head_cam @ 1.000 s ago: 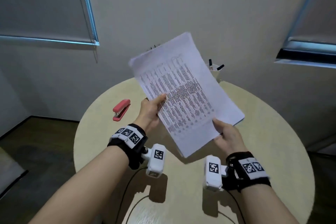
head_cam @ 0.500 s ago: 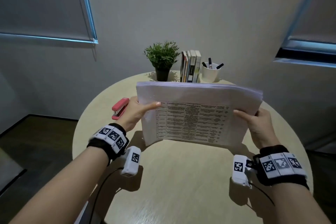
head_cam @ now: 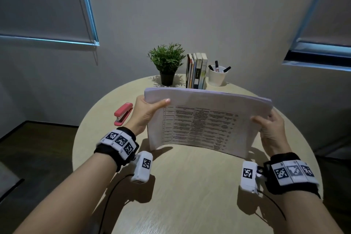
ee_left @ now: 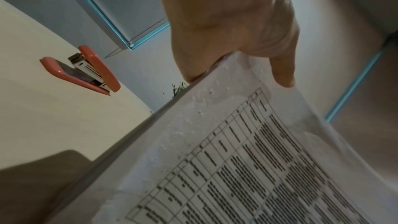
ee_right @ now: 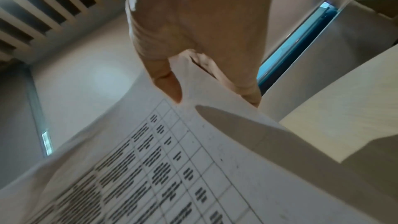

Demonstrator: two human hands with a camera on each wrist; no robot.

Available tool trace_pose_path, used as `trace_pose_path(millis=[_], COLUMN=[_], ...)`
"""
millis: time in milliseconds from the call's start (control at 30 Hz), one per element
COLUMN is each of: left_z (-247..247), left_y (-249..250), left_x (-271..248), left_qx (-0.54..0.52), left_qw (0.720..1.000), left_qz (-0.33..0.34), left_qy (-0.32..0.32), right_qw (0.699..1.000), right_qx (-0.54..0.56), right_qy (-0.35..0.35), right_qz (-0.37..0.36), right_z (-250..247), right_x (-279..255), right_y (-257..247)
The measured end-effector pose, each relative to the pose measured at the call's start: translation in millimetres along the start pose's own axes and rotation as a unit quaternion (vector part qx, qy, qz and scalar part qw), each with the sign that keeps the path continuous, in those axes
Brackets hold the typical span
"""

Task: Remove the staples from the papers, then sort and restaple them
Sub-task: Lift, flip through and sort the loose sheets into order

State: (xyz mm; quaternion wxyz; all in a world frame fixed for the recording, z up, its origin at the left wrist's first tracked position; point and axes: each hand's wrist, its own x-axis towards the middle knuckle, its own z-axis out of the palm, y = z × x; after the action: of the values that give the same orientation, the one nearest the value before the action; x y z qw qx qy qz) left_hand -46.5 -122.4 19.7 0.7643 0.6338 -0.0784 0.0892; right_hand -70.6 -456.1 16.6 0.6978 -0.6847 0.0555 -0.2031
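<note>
A stack of white papers (head_cam: pixel 201 119) with a printed table stands on its long edge on the round table (head_cam: pixel 190 186), bowed slightly. My left hand (head_cam: pixel 148 112) grips its left end, thumb on the front sheet; the wrist view shows the thumb lying on the papers (ee_left: pixel 237 142) held by that left hand (ee_left: pixel 232 28). My right hand (head_cam: pixel 269 125) grips the right end, thumb in front and fingers behind, as the right wrist view shows: the right hand (ee_right: pixel 193 40) pinches the papers (ee_right: pixel 193 168). A red stapler (head_cam: pixel 123 113) lies on the table left of my left hand, seen also as the stapler (ee_left: pixel 81 71).
At the table's far edge stand a small potted plant (head_cam: pixel 167 62), a row of upright books (head_cam: pixel 196 70) and a white cup of pens (head_cam: pixel 217 75). Cables run from the wrist cameras over the near table edge. Dark floor lies to the left.
The papers were held tilted in the air; both hands turned them sideways and lowered them so the long edge stands on the table. Hands moved apart to the ends.
</note>
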Motion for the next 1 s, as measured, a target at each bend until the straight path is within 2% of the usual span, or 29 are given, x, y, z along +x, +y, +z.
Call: trace_pose_path(millis=[133, 367, 567, 700, 800, 1000], left_z=[8, 4, 11, 20, 22, 18], left_y=[-1, 13, 15, 20, 22, 21], left_x=[1, 9, 6, 13, 18, 17], left_qx=[0.03, 0.008, 0.026, 0.075, 0.082, 0.081], left_qw=[1.0, 0.999, 0.999, 0.992, 0.99, 0.992], left_qz=[0.004, 0.029, 0.013, 0.029, 0.027, 0.016], left_qy=[-0.005, 0.016, 0.038, 0.095, 0.107, 0.098], right_qw=[0.998, 1.0, 1.0, 0.995, 0.988, 0.986], right_qx=[-0.046, -0.013, 0.019, -0.007, -0.037, -0.029], right_qy=[-0.011, 0.0, 0.011, 0.097, 0.152, 0.167], right_qz=[0.042, -0.014, -0.009, -0.017, 0.001, -0.002], right_z=[7, 3, 10, 25, 32, 33], right_x=[-7, -2, -14, -12, -3, -2], right_y=[8, -9, -15, -32, -35, -37])
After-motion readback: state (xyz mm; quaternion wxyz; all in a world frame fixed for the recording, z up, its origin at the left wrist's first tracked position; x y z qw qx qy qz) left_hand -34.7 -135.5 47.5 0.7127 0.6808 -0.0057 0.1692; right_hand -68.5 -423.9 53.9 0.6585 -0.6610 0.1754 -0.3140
